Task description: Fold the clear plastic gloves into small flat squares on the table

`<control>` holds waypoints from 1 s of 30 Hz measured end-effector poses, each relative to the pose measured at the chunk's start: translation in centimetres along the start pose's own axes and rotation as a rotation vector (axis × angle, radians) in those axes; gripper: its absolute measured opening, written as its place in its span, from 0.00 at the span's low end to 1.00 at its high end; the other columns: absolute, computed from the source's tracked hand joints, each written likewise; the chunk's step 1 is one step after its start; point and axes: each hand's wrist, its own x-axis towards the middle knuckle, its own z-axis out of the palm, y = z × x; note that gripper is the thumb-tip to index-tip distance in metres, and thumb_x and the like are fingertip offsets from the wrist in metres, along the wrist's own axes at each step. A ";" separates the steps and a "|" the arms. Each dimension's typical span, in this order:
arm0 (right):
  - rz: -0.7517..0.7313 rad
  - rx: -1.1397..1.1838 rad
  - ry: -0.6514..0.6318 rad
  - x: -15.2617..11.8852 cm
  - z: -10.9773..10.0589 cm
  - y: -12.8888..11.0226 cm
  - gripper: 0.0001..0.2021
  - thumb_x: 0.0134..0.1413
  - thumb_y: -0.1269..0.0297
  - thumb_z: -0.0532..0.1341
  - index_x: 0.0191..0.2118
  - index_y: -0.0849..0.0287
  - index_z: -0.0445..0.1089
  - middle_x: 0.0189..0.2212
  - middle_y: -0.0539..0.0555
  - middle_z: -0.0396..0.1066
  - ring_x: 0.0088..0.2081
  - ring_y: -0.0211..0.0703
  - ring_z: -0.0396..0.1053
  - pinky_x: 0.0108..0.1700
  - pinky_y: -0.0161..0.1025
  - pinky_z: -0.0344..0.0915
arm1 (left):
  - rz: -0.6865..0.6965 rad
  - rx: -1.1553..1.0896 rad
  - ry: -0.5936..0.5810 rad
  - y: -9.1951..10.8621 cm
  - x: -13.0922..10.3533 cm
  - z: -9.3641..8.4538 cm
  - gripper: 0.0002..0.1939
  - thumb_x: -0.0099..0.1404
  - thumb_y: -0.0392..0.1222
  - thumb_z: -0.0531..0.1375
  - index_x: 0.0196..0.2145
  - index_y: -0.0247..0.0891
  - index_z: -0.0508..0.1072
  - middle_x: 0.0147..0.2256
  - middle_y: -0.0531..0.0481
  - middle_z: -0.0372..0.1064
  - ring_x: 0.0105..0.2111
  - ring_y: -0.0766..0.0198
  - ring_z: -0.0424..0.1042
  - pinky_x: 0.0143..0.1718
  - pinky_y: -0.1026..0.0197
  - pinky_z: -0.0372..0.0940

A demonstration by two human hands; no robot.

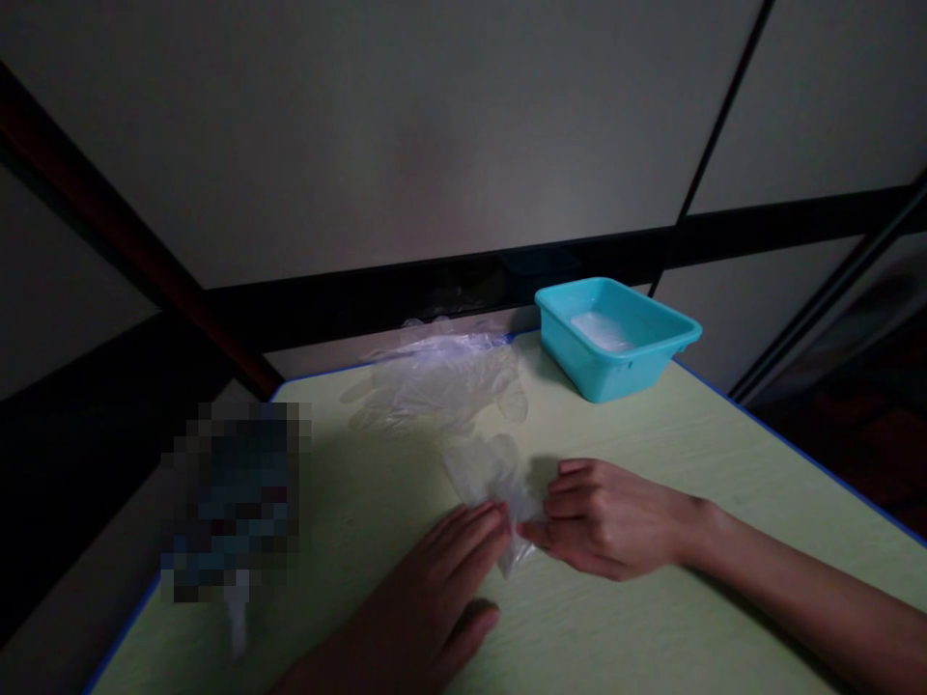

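A clear disposable plastic glove lies crumpled or folded on the table, partly covered by my fingers. My left hand lies nearly flat, its fingertips on the glove's lower part and its thumb held apart. From the right, my right hand meets the same glove; its fingers are curled, with one fingertip pressed at the glove's edge close to my left fingertips. The thumb of that hand is mostly hidden. Beyond both hands is a loose spread of more clear plastic gloves.
A turquoise plastic basin with something whitish inside stands at the far right of the pale green table, which has a blue edge. At the left edge sits a pixelated, unreadable object. Cabinet panels rise directly behind the table.
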 end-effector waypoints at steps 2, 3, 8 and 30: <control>-0.007 -0.003 0.026 0.1 0.3 -0.2 0.13 0.60 0.68 0.48 0.46 0.63 0.65 0.27 0.53 0.67 0.29 0.41 0.61 0.31 0.40 0.51 | -0.012 -0.021 0.018 -0.1 0.0 0.1 0.30 0.61 0.33 0.53 0.59 0.36 0.49 0.59 0.44 0.50 0.58 0.57 0.51 0.56 0.53 0.54; -0.015 0.002 0.040 0.2 0.5 -0.3 0.12 0.60 0.68 0.48 0.44 0.63 0.66 0.27 0.53 0.66 0.29 0.40 0.61 0.32 0.40 0.52 | -0.016 -0.031 0.019 -0.1 -0.1 0.2 0.30 0.61 0.33 0.53 0.59 0.36 0.49 0.59 0.43 0.50 0.58 0.57 0.51 0.56 0.53 0.54; -0.059 0.070 0.066 0.4 0.9 -0.9 0.12 0.60 0.68 0.49 0.41 0.64 0.67 0.30 0.54 0.66 0.31 0.41 0.61 0.33 0.39 0.54 | -0.024 -0.059 0.014 -0.2 -0.3 0.4 0.32 0.62 0.34 0.53 0.61 0.38 0.44 0.60 0.44 0.47 0.58 0.57 0.50 0.56 0.52 0.53; -0.044 0.036 -0.012 -0.4 -0.4 0.4 0.11 0.55 0.67 0.49 0.33 0.61 0.68 0.24 0.54 0.63 0.28 0.43 0.58 0.31 0.40 0.53 | 0.008 -0.033 -0.033 0.0 0.2 -0.2 0.25 0.61 0.31 0.54 0.56 0.41 0.59 0.60 0.46 0.47 0.59 0.54 0.48 0.56 0.51 0.53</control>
